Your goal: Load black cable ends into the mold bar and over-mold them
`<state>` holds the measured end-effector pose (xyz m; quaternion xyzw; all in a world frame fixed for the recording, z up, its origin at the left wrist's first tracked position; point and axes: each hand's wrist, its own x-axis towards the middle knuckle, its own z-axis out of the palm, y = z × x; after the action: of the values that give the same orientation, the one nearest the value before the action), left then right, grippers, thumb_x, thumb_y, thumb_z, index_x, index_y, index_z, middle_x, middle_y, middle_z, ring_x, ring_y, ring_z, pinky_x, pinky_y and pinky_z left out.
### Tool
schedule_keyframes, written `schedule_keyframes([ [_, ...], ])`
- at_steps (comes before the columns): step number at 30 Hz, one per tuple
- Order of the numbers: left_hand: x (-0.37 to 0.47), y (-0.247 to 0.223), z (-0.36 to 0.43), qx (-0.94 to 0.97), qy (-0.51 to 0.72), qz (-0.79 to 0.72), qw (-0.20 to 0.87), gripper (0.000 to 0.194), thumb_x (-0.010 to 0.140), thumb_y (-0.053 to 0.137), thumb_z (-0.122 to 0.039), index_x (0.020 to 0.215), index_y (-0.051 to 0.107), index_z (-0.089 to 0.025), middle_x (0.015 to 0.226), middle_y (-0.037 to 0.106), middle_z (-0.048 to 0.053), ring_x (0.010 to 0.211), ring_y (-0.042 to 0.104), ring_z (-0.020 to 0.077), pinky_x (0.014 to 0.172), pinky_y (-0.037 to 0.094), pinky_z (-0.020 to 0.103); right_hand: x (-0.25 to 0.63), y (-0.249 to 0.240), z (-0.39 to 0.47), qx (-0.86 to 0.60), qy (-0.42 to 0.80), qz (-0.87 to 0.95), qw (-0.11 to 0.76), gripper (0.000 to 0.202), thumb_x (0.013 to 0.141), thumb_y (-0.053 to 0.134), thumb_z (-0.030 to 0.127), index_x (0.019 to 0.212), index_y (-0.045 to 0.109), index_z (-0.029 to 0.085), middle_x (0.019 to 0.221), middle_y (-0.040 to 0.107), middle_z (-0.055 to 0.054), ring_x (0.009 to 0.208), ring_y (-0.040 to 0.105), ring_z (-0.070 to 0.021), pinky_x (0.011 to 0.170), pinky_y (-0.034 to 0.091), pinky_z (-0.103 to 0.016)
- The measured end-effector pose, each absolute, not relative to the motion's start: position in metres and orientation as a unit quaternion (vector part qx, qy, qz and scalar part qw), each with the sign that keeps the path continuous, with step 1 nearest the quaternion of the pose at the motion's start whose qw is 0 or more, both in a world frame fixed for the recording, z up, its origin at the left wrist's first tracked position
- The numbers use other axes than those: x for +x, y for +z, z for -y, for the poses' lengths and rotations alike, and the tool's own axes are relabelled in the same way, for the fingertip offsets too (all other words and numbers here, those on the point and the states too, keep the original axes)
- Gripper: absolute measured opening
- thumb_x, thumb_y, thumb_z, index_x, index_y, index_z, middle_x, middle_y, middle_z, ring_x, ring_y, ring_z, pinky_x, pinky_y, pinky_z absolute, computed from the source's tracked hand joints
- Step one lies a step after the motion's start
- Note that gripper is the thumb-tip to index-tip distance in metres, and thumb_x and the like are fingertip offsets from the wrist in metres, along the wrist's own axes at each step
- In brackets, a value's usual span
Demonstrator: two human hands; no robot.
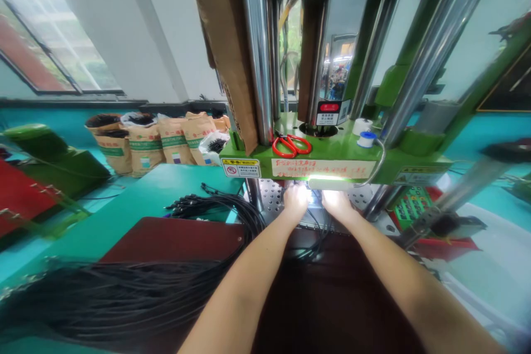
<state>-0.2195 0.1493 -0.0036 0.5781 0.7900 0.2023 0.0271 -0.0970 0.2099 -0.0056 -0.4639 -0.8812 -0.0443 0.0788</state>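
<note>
Our left hand and right hand side by side beneath the green plate

We have both arms stretched forward into the press, with the two hands near each other but apart, just under a glowing light bar. Glare washes over the fingers, so we cannot tell whether either hand is closed on anything. The thin black cables lie at and below the gap between our hands, trailing over the front edge of the perforated metal bed toward us.

On top of the green plate we see red-handled scissors, and farther right a spool with a blue rim. A paper strip with red handwriting is fixed along the plate's front, right of a yellow-topped warning label. A tall piece of cardboard stands beside the left steel column.

To our left, a large bundle of black cables spreads across a dark red-brown board and the green tabletop, curving up toward the press. Beyond the table, paper sacks stand in a row near the wall. To our right, a green tray holds small dark parts.
</note>
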Motion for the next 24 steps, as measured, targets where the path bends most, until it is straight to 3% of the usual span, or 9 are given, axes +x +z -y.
schedule_keyframes([
  [7,-0.199,0.006,-0.151,0.568,0.231,-0.790,0.002,0.035,0.083,0.041,-0.028,0.108,0.060,-0.012,0.108,0.059,0.015,0.109,0.047,0.0273,0.089,0.039,0.038,-0.095,0.006,-0.207,-0.435,-0.045,0.892,0.109,0.034,0.087,0.033,0.014,0.105,0.061,0.011,0.098,0.066,-0.014,0.090,0.060,-0.0219,0.079,0.043,-0.032],
  [13,-0.195,0.001,-0.153,0.597,0.224,-0.770,0.009,0.028,0.079,0.046,-0.019,0.099,0.065,-0.011,0.098,0.063,0.014,0.105,0.049,0.0275,0.092,0.036,0.039,-0.102,0.005,-0.203,-0.399,-0.041,0.908,0.123,0.029,0.087,0.037,0.019,0.099,0.063,0.012,0.099,0.066,-0.013,0.089,0.060,-0.0213,0.081,0.043,-0.031],
  [24,-0.201,-0.006,-0.161,0.602,0.236,-0.763,-0.004,0.033,0.085,0.037,-0.016,0.107,0.061,-0.008,0.092,0.063,0.015,0.102,0.051,0.0273,0.091,0.036,0.036,-0.112,-0.005,-0.213,-0.387,-0.021,0.910,0.147,0.029,0.084,0.035,0.013,0.088,0.063,0.013,0.093,0.066,-0.012,0.086,0.058,-0.0212,0.082,0.041,-0.033],
])
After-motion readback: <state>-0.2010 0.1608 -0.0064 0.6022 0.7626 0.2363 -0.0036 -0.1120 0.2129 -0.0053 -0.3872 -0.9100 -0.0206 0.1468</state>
